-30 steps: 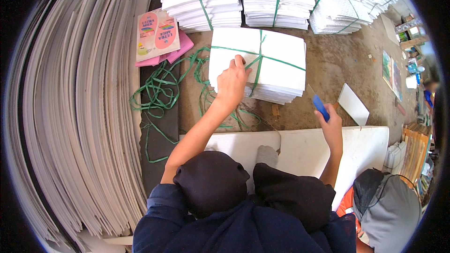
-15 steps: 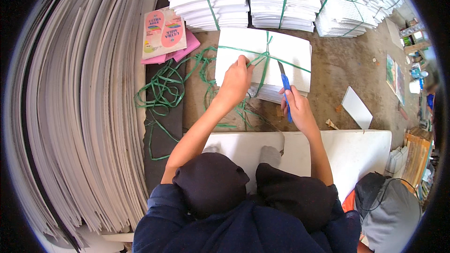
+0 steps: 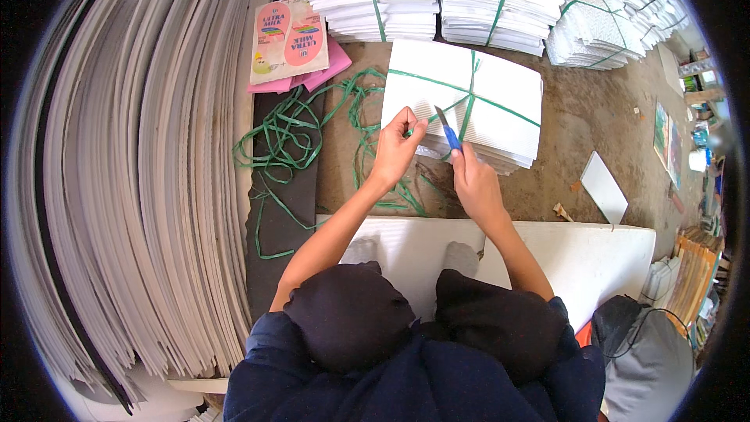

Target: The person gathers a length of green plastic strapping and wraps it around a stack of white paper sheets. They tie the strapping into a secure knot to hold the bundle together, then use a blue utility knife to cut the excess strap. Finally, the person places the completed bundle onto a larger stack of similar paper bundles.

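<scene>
In front of me lies a stack of white sheets (image 3: 512, 82), bound crosswise with green plastic twine (image 3: 500, 102) knotted on top. My left hand (image 3: 398, 144) is closed on a tail of that twine, pulling it taut from the knot toward me. A blue-handled utility knife (image 3: 451, 137) is gripped in my right hand (image 3: 476, 184), over the stack's near part. Its blade points away from me and lies close to the taut tail; whether it touches I cannot tell.
Loose green twine (image 3: 281, 141) lies tangled left of the stack, by a printed carton piece (image 3: 291, 43). Tall upright cardboard sheets (image 3: 148, 172) line the left side. Tied white stacks (image 3: 375, 0) stand at the back. A small white board (image 3: 604, 187) lies at right.
My right hand has turned the knife, bringing its blade left toward the twine tail. My left hand has drawn the tail nearer to me. The whole view has shifted slightly.
</scene>
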{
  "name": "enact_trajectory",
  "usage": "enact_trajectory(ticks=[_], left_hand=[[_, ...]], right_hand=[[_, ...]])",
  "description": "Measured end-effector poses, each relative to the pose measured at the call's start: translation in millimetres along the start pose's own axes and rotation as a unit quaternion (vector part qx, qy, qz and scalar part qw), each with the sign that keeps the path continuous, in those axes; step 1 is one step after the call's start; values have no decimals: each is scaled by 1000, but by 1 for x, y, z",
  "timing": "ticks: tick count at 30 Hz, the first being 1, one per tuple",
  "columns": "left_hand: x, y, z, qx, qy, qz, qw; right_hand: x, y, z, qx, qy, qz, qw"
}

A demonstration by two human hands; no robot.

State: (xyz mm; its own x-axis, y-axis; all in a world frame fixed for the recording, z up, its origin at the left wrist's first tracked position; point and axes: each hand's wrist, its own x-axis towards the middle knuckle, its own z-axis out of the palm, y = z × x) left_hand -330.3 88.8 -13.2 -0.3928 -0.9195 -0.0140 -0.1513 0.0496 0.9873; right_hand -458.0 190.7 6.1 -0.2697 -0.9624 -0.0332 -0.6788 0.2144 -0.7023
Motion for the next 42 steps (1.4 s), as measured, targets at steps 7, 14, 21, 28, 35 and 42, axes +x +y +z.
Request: enact_trajectory(ticks=[7,14,21,28,35,42], left_hand=[[0,-13,3,-190,-15,-33,981],[1,-27,5,-223,-36,-16,974],[-13,-4,4,-208,-68,92,972],[-10,-11,-44,-143,58,96,983],[-31,-42,-140,247,144,12,958],[-62,-89,-194,491,113,-6,864]], right_hand=[[-5,-7,14,-106,31,-15,994],[1,-17,26,-175,16,16,984],[5,-22,23,-158,-9,18,987],[1,-22,24,-107,16,-4,994],[-11,-12,87,-27,-70,-122,990],[-20,42,137,-104,-59,-179,977]])
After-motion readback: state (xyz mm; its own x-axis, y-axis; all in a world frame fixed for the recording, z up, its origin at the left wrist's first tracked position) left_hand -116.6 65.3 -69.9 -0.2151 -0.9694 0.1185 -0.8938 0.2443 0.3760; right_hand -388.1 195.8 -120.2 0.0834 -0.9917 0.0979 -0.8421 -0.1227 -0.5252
